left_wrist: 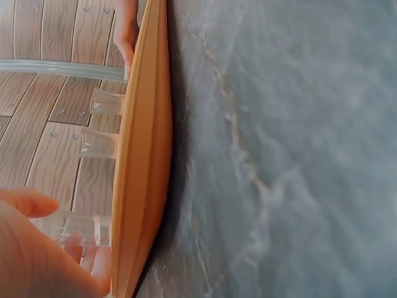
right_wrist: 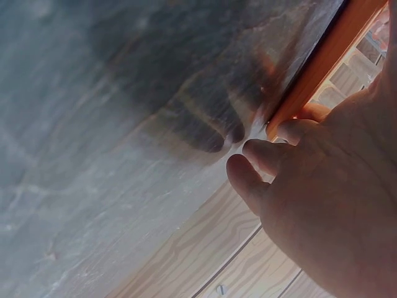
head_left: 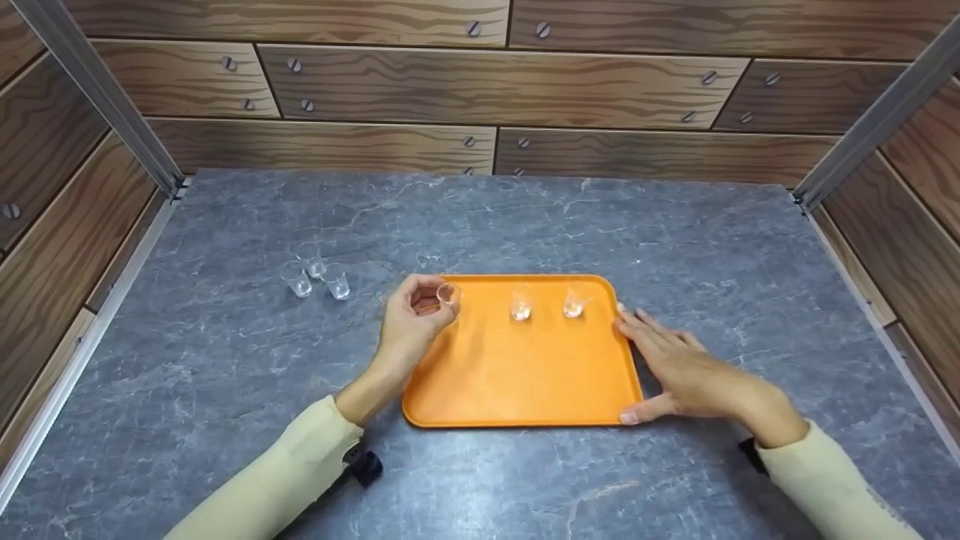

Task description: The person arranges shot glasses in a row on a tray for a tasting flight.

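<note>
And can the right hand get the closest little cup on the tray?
Probably yes: the right hand touches the orange tray, and only the tray's raised rim stands between it and that cup.

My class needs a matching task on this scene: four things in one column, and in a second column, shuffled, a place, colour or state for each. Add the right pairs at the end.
1. Left hand
2. Three grouped cups
3. Tray
4. Right hand

A. Orange
B. Touching the tray's right edge
C. Holding a clear cup
D. On the grey tabletop, left of the tray

Pairs: 1-C, 2-D, 3-A, 4-B
</note>
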The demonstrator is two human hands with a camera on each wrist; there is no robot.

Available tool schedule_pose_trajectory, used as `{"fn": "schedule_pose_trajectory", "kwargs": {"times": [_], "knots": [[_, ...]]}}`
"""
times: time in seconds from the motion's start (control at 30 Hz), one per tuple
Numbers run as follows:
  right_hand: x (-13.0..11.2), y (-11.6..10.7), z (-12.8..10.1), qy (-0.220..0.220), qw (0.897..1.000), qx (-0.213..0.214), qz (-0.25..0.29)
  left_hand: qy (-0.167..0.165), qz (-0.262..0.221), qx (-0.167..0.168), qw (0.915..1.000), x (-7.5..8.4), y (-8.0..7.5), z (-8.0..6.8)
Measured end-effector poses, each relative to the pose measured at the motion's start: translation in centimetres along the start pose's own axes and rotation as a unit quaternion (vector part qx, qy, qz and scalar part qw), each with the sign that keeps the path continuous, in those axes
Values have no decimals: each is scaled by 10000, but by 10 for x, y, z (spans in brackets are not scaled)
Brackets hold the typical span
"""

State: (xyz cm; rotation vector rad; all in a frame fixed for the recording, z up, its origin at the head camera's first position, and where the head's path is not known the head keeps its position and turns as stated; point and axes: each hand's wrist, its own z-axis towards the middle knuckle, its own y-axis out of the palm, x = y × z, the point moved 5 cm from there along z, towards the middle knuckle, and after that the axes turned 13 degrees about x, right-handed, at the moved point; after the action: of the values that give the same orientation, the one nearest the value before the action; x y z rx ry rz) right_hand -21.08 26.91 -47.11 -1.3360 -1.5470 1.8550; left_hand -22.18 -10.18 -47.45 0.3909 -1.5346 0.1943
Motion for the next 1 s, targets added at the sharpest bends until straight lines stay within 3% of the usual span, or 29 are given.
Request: {"fn": "schedule_pose_trajectory", "kwargs": {"times": [0.6,0.8,1.0], "knots": [[0,-1,0,-76,10000,58,20,-36,39,-161,9999,-6,15,6],[0,0,0,-110,9999,67,-50,-171,21,-173,9997,-10,14,5],[0,0,-1,-73,9999,58,-45,-79,136,-188,9997,-10,15,2]]}}
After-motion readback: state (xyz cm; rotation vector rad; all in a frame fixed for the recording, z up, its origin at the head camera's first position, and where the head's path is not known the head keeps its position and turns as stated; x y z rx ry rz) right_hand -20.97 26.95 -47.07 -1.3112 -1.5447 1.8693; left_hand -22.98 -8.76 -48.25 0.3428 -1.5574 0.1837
